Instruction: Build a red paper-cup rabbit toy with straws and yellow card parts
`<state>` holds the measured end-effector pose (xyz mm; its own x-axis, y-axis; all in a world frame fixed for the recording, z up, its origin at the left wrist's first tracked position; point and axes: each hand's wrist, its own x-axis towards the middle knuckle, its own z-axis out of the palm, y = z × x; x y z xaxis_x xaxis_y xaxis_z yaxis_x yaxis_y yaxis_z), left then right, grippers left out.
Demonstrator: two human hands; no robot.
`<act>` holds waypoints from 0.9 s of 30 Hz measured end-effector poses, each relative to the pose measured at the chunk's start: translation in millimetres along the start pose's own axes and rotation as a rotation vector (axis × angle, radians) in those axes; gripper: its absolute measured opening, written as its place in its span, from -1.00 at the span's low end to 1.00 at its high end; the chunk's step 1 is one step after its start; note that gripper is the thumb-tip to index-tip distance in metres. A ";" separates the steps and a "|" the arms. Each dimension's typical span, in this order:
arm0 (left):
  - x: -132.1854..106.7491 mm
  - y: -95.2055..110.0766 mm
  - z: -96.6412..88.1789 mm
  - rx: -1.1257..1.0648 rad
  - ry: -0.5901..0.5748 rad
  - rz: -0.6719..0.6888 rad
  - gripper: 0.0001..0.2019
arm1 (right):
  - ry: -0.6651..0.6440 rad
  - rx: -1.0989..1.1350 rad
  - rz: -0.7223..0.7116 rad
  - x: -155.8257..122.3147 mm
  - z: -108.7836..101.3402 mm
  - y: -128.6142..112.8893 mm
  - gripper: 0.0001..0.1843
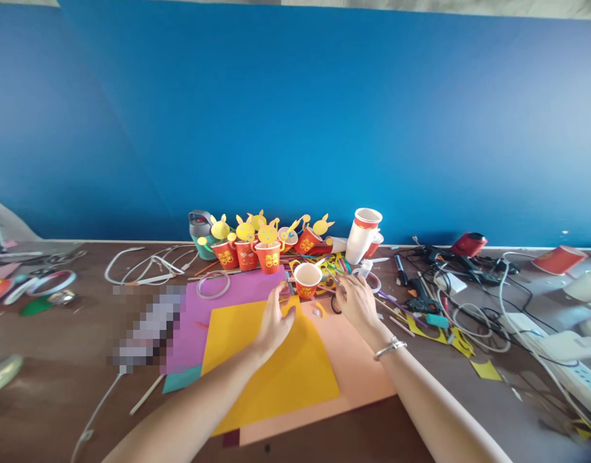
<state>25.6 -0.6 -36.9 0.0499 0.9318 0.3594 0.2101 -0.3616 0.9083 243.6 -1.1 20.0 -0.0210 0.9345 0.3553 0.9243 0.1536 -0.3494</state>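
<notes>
Left hand [274, 319] fingers lie apart on the yellow sheet [276, 379], right hand [357, 303] grip unclear; 1 nudge could topple the red cup [307, 281] between them.

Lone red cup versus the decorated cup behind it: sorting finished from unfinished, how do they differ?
The lone red cup is open-topped, white inside showing; the decorated cup carries a yellow eared figure. The lone red cup stands apart; the decorated cup stands in a row. Both are red, upright, gold-marked.
</notes>
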 end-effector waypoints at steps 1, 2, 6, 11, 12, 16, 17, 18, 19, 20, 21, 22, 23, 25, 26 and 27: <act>1.0 -3.2 0.5 -0.021 0.005 0.013 -0.46 | 0.022 0.103 -0.023 4.2 2.4 -0.3 -0.58; 1.6 -5.9 0.8 -0.037 0.004 0.026 -0.43 | 0.015 0.207 -0.039 8.9 5.2 -1.3 -0.45; 1.0 -10.9 -0.1 -0.055 -0.035 0.052 -0.36 | -0.178 0.464 -0.041 24.7 12.6 -13.1 0.00; -2.5 -7.7 0.4 -0.077 -0.087 0.026 -0.28 | -0.323 0.452 -0.051 27.9 -2.8 -28.0 -0.13; -2.7 -6.2 1.3 -0.075 -0.094 0.016 -0.25 | -0.377 0.438 -0.061 28.9 -7.8 -27.7 -0.18; -1.8 2.4 3.6 -0.071 -0.104 -0.007 -0.21 | -0.601 0.479 -0.141 47.1 -18.6 -17.6 -0.34; -1.4 5.1 3.2 -0.062 -0.106 0.002 -0.24 | -0.653 0.498 -0.138 55.3 -17.5 -15.6 -0.40; -1.1 8.0 2.4 -0.042 -0.108 0.016 -0.30 | -0.701 0.492 -0.109 64.5 -14.7 -14.9 -0.46; -0.9 10.9 1.3 -0.010 -0.112 0.033 -0.39 | -0.692 0.440 -0.060 74.0 -10.5 -15.9 -0.51; -0.8 13.7 0.1 0.029 -0.119 0.049 -0.50 | -0.630 0.337 -0.017 83.4 -5.1 -18.5 -0.55; -0.8 16.2 -1.1 0.067 -0.125 0.065 -0.61 | -0.543 0.208 -0.012 92.3 1.1 -22.5 -0.57; -0.9 18.4 -2.1 0.096 -0.128 0.080 -0.68 | -0.473 0.092 -0.058 100.3 7.8 -27.4 -0.56; -1.1 20.2 -2.9 0.116 -0.129 0.095 -0.72 | -0.455 0.057 -0.079 107.1 14.7 -32.7 -0.57; -1.5 22.5 -3.6 0.133 -0.124 0.121 -0.72 | -0.464 0.012 -0.123 116.8 27.6 -42.2 -0.58; -1.8 23.1 -3.7 0.138 -0.123 0.129 -0.70 | -0.482 -0.017 -0.132 119.8 33.0 -45.6 -0.61; -2.0 23.4 -3.5 0.141 -0.121 0.134 -0.68 | -0.498 -0.052 -0.138 121.8 37.4 -47.9 -0.64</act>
<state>27.0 -11.0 -15.7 0.2019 0.8755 0.4391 0.3280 -0.4829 0.8120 182.5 117.4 47.6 -0.3113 0.9480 -0.0655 0.9175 0.2819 -0.2807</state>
